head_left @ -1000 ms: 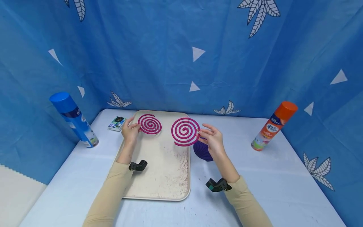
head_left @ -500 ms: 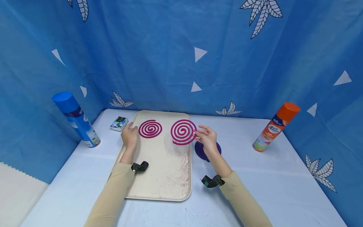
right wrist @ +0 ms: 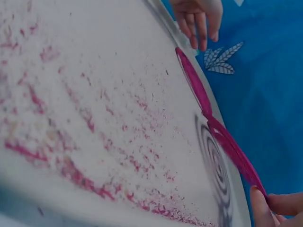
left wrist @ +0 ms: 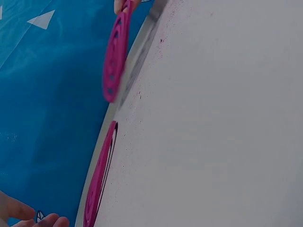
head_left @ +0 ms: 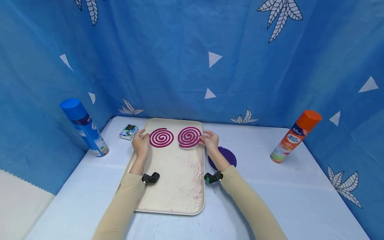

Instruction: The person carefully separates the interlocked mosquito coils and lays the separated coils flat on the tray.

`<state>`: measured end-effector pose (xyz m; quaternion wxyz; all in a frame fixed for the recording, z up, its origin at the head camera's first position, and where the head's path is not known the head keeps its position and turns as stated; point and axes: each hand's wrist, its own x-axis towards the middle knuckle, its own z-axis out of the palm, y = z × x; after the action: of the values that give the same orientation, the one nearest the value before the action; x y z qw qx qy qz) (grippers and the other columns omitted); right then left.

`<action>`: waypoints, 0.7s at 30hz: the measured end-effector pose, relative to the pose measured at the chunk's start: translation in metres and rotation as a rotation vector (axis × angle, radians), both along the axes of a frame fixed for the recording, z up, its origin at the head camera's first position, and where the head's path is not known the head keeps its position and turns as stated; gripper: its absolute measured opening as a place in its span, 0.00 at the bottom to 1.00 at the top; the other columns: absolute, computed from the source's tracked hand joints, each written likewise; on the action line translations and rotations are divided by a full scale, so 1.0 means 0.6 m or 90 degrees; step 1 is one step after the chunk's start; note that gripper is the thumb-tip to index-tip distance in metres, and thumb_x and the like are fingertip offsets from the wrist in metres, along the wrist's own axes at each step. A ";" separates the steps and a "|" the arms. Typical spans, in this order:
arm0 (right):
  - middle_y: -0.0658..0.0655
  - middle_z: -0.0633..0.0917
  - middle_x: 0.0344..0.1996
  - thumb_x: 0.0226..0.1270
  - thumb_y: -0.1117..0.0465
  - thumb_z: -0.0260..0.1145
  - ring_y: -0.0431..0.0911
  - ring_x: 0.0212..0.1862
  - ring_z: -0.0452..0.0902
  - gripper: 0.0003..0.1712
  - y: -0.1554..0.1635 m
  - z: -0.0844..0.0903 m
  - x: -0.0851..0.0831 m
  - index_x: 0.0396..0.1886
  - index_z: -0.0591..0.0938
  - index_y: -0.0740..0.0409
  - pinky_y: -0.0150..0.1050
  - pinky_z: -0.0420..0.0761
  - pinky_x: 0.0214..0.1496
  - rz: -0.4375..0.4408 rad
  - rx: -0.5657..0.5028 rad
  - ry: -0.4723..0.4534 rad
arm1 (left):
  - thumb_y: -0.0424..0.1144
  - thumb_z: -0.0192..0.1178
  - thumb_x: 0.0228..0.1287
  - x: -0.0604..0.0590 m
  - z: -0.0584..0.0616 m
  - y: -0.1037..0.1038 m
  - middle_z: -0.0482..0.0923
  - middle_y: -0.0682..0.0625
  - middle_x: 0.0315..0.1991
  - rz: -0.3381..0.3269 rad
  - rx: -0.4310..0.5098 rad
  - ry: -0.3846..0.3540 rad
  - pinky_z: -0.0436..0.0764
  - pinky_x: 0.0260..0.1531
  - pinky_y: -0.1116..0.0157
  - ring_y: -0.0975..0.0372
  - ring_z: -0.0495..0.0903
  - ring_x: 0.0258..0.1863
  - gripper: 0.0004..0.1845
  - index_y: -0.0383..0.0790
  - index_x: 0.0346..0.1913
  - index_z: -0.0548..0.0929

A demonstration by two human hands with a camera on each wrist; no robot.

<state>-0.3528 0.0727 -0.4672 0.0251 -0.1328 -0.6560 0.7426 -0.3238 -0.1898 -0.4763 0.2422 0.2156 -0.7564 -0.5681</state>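
Observation:
A magenta mosquito coil (head_left: pixel 162 137) lies flat at the far left of the cream tray (head_left: pixel 171 180). My left hand (head_left: pixel 140 143) is beside its left edge, fingers apart; in the left wrist view that hand (left wrist: pixel 42 220) holds nothing. Over the tray's far right part, my right hand (head_left: pixel 211 141) pinches the right edge of a second magenta coil (head_left: pixel 188 136). The right wrist view has this coil (right wrist: pixel 236 156) tilted above its shadow on the tray, with thumb and fingers on its rim.
Right of the tray lies a dark purple coil (head_left: pixel 229 156), partly under my right forearm. A blue spray can (head_left: pixel 87 130) stands at left, an orange-capped one (head_left: pixel 294 138) at right. A small box (head_left: pixel 128 132) is by the tray's far left corner. Reddish crumbs speckle the tray.
The left coil went down from my left hand onto the tray, and those fingers came off it. My right hand moved left and lower over the tray with its coil.

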 end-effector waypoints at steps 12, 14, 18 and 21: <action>0.69 0.74 0.61 0.66 0.72 0.58 0.58 0.63 0.72 0.33 0.030 0.014 0.019 0.71 0.62 0.62 0.47 0.74 0.66 0.100 0.099 -0.039 | 0.35 0.55 0.64 0.004 0.024 0.035 0.85 0.36 0.41 -0.044 -0.021 0.026 0.69 0.22 0.75 0.62 0.78 0.27 0.18 0.37 0.57 0.79; 0.70 0.74 0.61 0.66 0.72 0.58 0.58 0.63 0.72 0.33 0.046 0.017 0.026 0.71 0.62 0.62 0.47 0.74 0.66 0.100 0.101 -0.035 | 0.35 0.55 0.65 0.009 0.033 0.048 0.85 0.36 0.42 -0.075 -0.025 0.020 0.72 0.25 0.73 0.60 0.80 0.28 0.18 0.37 0.57 0.78; 0.72 0.76 0.59 0.66 0.71 0.58 0.53 0.56 0.78 0.31 0.089 0.020 0.040 0.69 0.64 0.64 0.47 0.75 0.65 0.082 0.107 -0.027 | 0.37 0.55 0.66 0.028 0.053 0.091 0.84 0.37 0.45 -0.175 -0.025 -0.018 0.79 0.36 0.69 0.52 0.85 0.41 0.18 0.38 0.58 0.78; 0.72 0.76 0.59 0.67 0.69 0.59 0.44 0.48 0.80 0.31 0.127 0.018 0.054 0.69 0.64 0.65 0.43 0.77 0.62 0.077 0.131 -0.029 | 0.37 0.55 0.67 0.050 0.063 0.137 0.84 0.36 0.45 -0.283 -0.010 -0.042 0.81 0.36 0.70 0.49 0.85 0.42 0.17 0.36 0.57 0.78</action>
<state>-0.3205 0.1489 -0.4566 -0.0216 -0.1064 -0.7358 0.6684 -0.2940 -0.1076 -0.4388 0.0875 0.0603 -0.7973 -0.5942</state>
